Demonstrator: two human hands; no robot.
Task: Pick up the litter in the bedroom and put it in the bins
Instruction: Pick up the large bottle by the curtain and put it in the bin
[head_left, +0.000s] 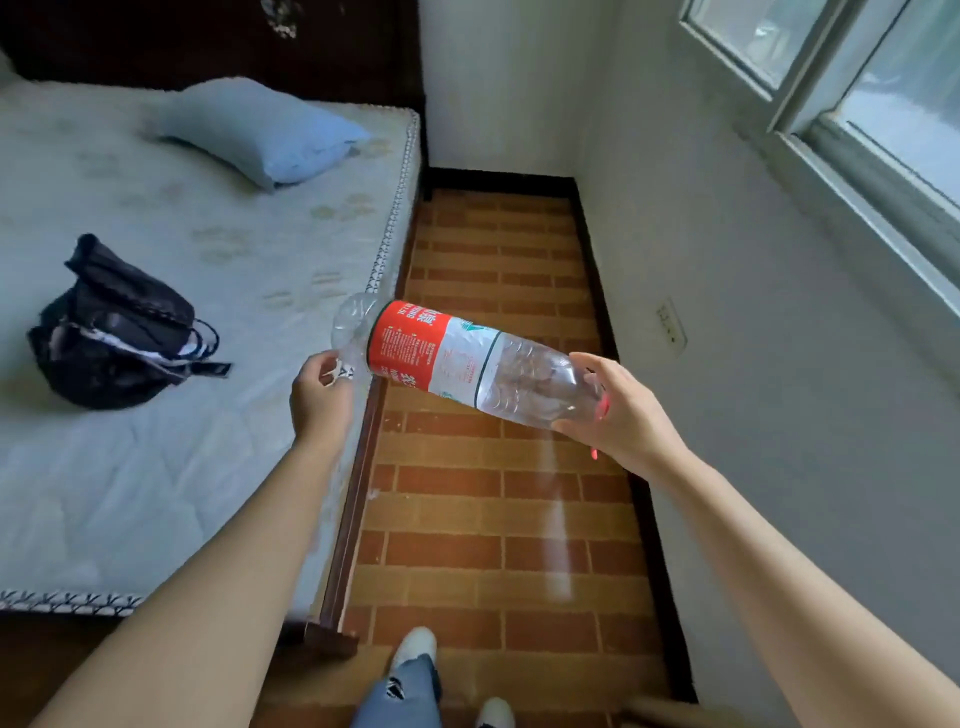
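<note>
Bottle (467, 364) cap end hidden behind right hand (618, 410)

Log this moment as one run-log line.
stage: litter held | item: plastic bottle, horizontal | hands: right grips cap end, left at base | bins: unseen

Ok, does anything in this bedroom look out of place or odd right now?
Mainly the big empty plastic bottle, held sideways over the floor beside the bed: right hand grips its neck end, left hand touches its base. On the mattress a black bag lies slumped and open. No spill shows.
</note>
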